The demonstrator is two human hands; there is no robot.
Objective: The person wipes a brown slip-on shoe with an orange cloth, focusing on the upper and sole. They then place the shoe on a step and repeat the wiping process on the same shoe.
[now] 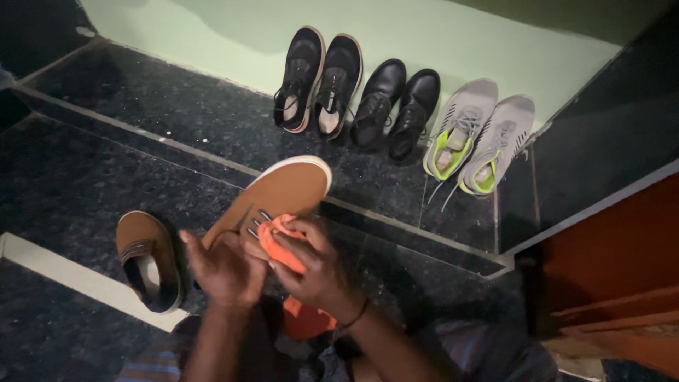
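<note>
Left hand (pixel 225 267) grips tan shoe (pixel 279 194) steady, toe raised; right hand (pixel 315 265) presses orange cloth (pixel 279 244) against its laces.

Both hands (pixel 272 265) press an orange cloth (pixel 283 244) against a tan shoe (pixel 279 194).

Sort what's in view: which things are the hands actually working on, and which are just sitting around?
In hand:
- brown shoe, held by the left hand
- orange cloth, pressed to that shoe by the right hand

Lying about:
- second brown shoe on the dark floor, left of the hands
- black mesh sneakers, black leather shoes and grey-green sneakers, lined up by the wall
</note>
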